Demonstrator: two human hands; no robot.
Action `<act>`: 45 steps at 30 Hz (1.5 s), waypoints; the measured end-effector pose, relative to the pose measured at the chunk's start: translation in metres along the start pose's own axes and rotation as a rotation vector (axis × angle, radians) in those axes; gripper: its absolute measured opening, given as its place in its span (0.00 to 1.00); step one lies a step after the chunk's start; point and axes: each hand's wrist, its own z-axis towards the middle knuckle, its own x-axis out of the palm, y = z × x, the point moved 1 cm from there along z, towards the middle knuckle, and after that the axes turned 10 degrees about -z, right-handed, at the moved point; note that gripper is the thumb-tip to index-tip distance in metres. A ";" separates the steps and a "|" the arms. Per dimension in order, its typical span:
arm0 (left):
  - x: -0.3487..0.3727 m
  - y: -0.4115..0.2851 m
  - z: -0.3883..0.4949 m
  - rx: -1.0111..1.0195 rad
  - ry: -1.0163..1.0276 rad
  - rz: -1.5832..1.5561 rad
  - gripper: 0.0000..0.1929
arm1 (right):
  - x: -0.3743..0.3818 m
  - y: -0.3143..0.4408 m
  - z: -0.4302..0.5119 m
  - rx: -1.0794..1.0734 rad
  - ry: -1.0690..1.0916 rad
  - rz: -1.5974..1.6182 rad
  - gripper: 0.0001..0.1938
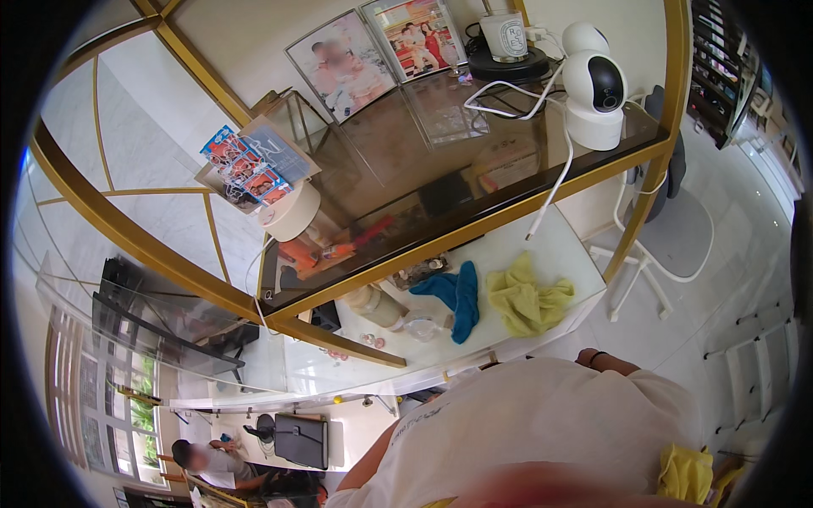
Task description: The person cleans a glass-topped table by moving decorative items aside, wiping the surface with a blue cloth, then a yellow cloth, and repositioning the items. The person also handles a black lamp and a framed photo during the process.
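My right hand (pixel 587 357), with a dark band at the wrist, hangs beside my white shirt; its fingers are mostly hidden. It is just off the front edge of a white glass-topped cabinet (pixel 552 238). My left upper arm (pixel 375 454) shows, but the left hand is out of view. On the cabinet before me lie a crumpled yellow-green cloth (pixel 528 298) and a folded blue cloth (pixel 467 301). Left of the blue cloth are a clear glass piece (pixel 421 326) and a beige jar (pixel 378 306). Neither cloth is touched by a hand.
A gold-framed glass shelf (pixel 394 155) overhangs the cabinet, bearing a white security camera (pixel 594 98), a candle (pixel 505 38), framed photos (pixel 343 66) and a loose cable (pixel 551 203). A grey chair (pixel 676 232) and white step ladder (pixel 752 368) stand right. A person (pixel 216 463) sits lower left.
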 end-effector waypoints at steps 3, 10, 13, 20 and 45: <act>0.065 -0.065 -0.038 -0.022 0.274 0.293 0.29 | 0.000 -0.025 -0.002 -0.063 -0.087 -0.068 0.19; 0.280 -0.192 -0.154 0.608 0.741 1.146 0.15 | -0.024 -0.084 -0.017 -0.004 -0.013 0.048 0.21; 0.348 -0.215 -0.152 0.997 0.476 1.208 0.13 | -0.037 -0.108 -0.025 0.019 -0.109 0.083 0.20; 0.469 -0.309 -0.041 1.207 -0.098 1.356 0.15 | -0.007 -0.154 -0.029 0.400 0.110 0.577 0.17; 0.535 -0.398 0.202 0.832 -0.222 1.319 0.18 | 0.052 -0.240 -0.072 0.689 -0.048 1.237 0.11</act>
